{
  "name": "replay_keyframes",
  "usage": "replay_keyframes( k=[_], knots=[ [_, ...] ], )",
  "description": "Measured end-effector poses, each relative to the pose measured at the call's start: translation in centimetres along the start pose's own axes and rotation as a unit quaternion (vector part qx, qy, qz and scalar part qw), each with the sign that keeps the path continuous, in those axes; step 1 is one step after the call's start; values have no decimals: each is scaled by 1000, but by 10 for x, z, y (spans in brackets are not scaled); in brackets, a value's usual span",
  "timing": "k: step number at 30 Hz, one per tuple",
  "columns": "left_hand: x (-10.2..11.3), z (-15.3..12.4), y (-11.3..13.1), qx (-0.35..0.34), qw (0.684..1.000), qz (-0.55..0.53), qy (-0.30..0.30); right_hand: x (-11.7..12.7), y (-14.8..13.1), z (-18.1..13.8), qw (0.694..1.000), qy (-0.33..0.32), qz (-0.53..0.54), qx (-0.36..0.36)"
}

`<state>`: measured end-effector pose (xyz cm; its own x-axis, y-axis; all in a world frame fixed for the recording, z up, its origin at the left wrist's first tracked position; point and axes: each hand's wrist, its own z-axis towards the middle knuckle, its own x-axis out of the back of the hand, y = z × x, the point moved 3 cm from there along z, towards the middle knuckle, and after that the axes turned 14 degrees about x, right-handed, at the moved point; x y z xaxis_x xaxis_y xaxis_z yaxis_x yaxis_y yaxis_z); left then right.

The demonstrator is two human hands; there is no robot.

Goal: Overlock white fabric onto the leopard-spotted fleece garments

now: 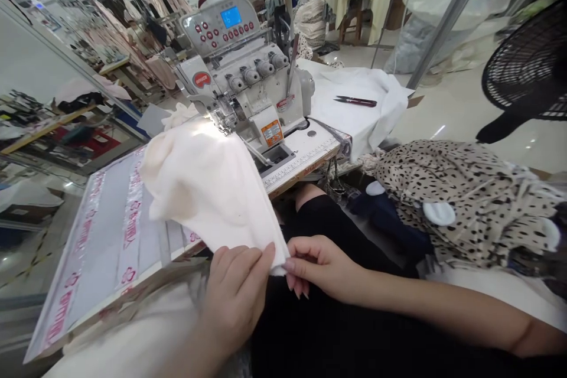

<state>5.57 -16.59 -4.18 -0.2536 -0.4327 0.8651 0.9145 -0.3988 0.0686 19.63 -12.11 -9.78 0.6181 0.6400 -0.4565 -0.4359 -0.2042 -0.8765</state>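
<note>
A cream-white piece of fabric stretches from under the presser foot of an overlock sewing machine down toward my lap. Its near end is gripped by my left hand, whose fingers lie bent over the cloth close to the edge. At the corner, my right hand pinches the fabric between thumb and forefinger. Both hands are nearly touching, above my dark-clothed lap. The machine's lamp lights the fabric at the needle area, and its blue display is on.
Thread snips lie on white cloth right of the machine. Spotted fabric is heaped at the right, below a black fan. The table's left extension carries taped plastic with pink print. Garment racks stand behind.
</note>
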Motion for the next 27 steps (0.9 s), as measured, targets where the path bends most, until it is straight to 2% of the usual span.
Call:
replay_keyframes(
  k=[11,19,24,27],
  knots=[
    [1,4,7,-7,999,-42,6,5,-6,-1,999,27,-15,-16],
    [-4,1,8,-47,999,-9,-14,10,-7,1,999,40,-10,-35],
    [-8,3,15,-41,999,2,27,12,0,3,998,40,20,-46],
    [-9,6,15,-28,999,-13,37,13,-2,0,999,15,15,-39]
  ],
)
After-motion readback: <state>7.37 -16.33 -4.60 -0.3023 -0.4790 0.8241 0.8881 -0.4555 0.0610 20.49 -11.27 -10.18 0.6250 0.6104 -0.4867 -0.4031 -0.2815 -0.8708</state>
